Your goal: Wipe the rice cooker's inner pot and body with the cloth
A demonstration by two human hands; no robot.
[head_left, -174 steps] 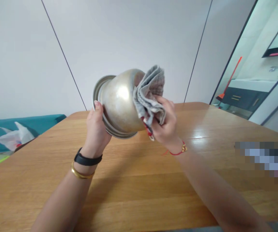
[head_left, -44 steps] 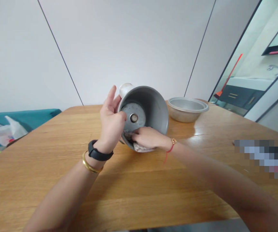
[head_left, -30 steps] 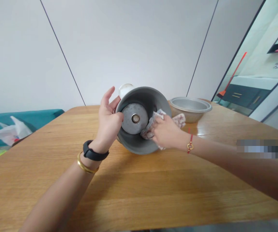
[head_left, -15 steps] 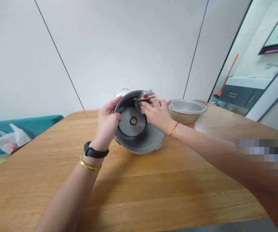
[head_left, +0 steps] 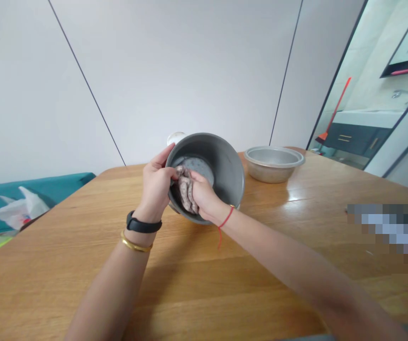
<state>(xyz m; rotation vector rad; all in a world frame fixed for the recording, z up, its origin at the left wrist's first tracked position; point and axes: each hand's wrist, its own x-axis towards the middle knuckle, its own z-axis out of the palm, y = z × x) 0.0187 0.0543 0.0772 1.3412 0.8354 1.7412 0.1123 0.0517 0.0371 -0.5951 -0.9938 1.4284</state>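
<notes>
A rice cooker body (head_left: 227, 161), grey inside, is tipped on the wooden table with its mouth toward me. Its round heating plate (head_left: 204, 166) shows in part at the bottom. My left hand (head_left: 157, 182) grips the rim on the left, thumb inside and fingers outside. Inside the cooker, my right hand (head_left: 204, 194) is closed on a crumpled patterned cloth (head_left: 187, 192), pressed against the lower left inner wall near my left thumb. The cloth and my right hand hide part of the plate.
A wide-rimmed metal bowl (head_left: 274, 163) stands to the right on the wooden table (head_left: 261, 265). Behind the cooker a white round thing (head_left: 175, 138) peeks out. A white plastic bag (head_left: 17, 208) lies on a teal seat at the left. A pixelated patch covers something at the right.
My right hand has moved with the cloth from the upper right rim down and left to the lower left inner wall. My left hand keeps its hold on the rim.
</notes>
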